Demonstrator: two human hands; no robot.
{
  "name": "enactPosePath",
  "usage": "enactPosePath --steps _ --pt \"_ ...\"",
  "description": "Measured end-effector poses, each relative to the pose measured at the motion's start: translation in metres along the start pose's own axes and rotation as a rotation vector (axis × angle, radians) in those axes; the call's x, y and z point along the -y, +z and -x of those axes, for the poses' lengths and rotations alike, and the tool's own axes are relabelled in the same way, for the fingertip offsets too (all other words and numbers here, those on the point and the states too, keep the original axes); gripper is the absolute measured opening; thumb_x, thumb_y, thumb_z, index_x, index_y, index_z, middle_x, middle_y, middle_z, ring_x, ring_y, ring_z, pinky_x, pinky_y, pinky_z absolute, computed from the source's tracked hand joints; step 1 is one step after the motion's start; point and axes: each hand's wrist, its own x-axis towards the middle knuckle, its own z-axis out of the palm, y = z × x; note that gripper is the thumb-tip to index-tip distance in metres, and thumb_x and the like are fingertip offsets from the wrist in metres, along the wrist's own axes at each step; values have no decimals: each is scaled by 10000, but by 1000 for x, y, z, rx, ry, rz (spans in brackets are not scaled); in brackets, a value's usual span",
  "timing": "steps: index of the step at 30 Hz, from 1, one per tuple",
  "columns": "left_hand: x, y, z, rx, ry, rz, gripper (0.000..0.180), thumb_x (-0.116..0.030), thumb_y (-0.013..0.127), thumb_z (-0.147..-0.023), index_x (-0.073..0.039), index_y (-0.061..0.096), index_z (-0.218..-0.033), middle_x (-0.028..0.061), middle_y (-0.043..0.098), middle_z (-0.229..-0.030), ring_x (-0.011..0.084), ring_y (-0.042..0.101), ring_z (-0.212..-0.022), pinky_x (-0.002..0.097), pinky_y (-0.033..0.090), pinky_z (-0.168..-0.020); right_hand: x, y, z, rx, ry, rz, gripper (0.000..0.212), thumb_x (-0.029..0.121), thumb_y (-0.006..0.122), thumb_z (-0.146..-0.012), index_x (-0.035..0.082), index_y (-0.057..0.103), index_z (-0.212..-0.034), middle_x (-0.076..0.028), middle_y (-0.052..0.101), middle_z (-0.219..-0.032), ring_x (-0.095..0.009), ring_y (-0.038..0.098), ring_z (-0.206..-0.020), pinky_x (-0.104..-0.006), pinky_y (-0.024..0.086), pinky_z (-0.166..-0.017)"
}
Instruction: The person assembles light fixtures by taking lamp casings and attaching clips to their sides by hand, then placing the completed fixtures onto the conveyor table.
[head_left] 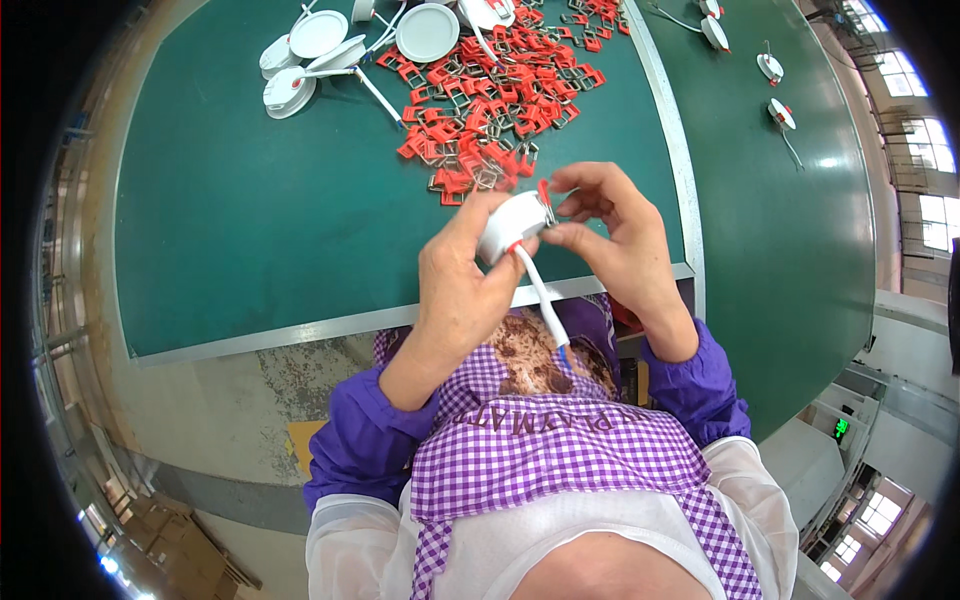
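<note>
– State of the hands?
– Left hand holds a white round lamp just inside the near edge of the table, its cord hanging across that edge. Right hand: fingertips at the lamp's red clip; grip, cannot tell.
– Beyond?
– Loose red clips heaped toward the far edge; more white lamps toward the far-left corner.

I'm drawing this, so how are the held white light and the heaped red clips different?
The white light is bigger and round; the red clips are small and angular. The left hand holds the light up; the clips lie heaped on the green table. Both show some red.
</note>
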Motion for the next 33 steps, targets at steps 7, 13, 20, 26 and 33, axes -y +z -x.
enactPosePath --steps 7,13,20,26,33 --pt "-8 5 19 131 -49 51 308 -7 685 -808 -56 587 -1096 118 660 -882 188 662 -767 318 517 -663 10 -16 18 162 149 -11 510 43 800 -740 1 609 -1211 -67 673 -980 -117 613 -848 -268 502 -765" --pt "-7 1 23 216 -158 120 362 -26 686 -834 -40 557 -1172 122 667 -958 156 653 -835 306 522 -711 -9 -19 14 235 211 -193 476 87 827 -739 -27 629 -1157 -32 669 -923 -94 595 -804 -260 502 -753" --pt "12 -40 0 631 -619 893 645 -89 641 -914 15 325 -1466 131 576 -1272 194 580 -1150 331 485 -968 11 -33 -18 556 156 48 391 157 832 -739 1 697 -1071 -35 684 -890 -85 568 -760 -267 483 -702" --pt "7 -16 9 360 -498 786 440 -27 676 -896 6 481 -1289 99 625 -1087 157 637 -990 295 534 -860 0 -10 -38 357 230 -85 313 158 768 -796 -15 697 -1048 -117 723 -967 -178 686 -849 -296 516 -724" --pt "-7 -25 3 -120 -504 799 311 -27 713 -865 -5 540 -1122 97 656 -1003 148 667 -884 283 569 -756 -43 6 -58 24 -126 709 310 212 792 -759 35 671 -983 -130 657 -876 -324 630 -767 -415 506 -702"
